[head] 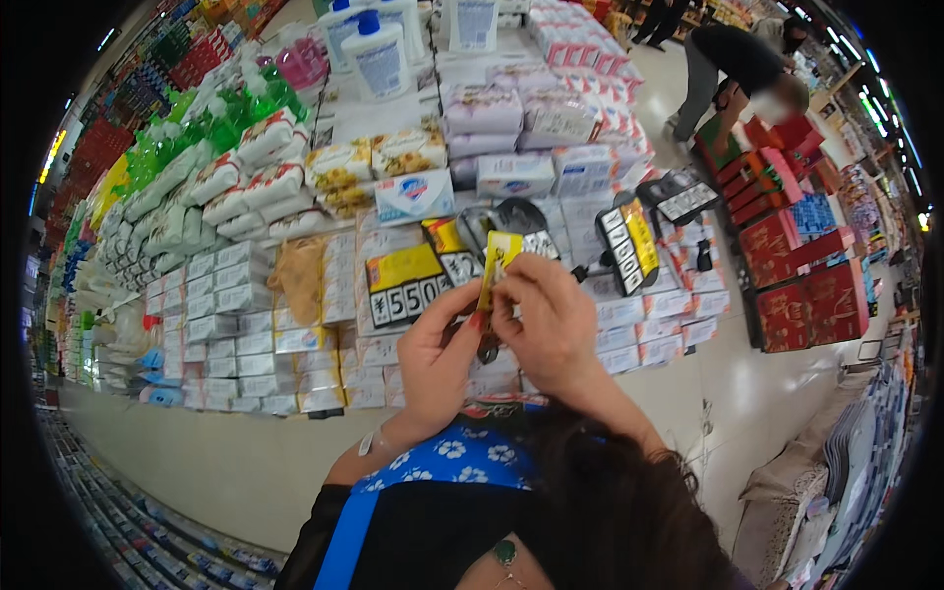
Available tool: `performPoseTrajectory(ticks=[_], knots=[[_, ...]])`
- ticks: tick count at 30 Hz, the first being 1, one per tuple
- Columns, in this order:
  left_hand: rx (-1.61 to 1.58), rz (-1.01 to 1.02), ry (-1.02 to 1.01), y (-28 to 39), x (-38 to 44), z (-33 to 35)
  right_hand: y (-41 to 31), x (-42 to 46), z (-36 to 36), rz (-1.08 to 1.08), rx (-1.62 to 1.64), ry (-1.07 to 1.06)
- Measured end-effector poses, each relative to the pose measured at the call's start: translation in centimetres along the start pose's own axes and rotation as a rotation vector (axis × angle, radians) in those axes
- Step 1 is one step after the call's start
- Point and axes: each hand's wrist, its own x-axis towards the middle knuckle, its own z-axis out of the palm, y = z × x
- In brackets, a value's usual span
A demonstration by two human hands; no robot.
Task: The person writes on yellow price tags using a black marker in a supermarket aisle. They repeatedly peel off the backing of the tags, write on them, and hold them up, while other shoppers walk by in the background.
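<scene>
My left hand [440, 354] and my right hand [549, 317] meet above a display of boxed soap. Between their fingertips they hold a small yellow strip with dark markings [501, 254], tilted upright. Just left of it lies a black price sign with a yellow header and white digits [405, 286], and another such sign [446, 247] is partly behind my fingers. To the right rest a black price tag holder [628, 243] and one more price sign [680, 195]. A dark object under my fingers is mostly hidden.
Stacked soap boxes [240, 276] and a tan cloth or glove [301, 280] lie to the left. Wrapped soap packs [483, 110] and pump bottles [376, 63] stand behind. At the upper right a person [737, 63] bends over red gift boxes [785, 317].
</scene>
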Motion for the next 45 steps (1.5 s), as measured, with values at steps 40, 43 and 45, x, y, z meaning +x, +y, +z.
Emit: performPoseTrajectory(ticks=[40,43,45], knots=[[0.229,0.195,0.023,0.1,-0.5,-0.4,-0.5,0.0,0.7,0.052,0.101,0.141],[0.184,0.164,0.003,0.2,-0.5,-0.4,-0.1,0.0,0.7,0.121,0.190,0.152],[0.155,0.146,0.003,0.2,-0.5,-0.4,0.0,0.0,0.7,0.172,0.249,0.159]])
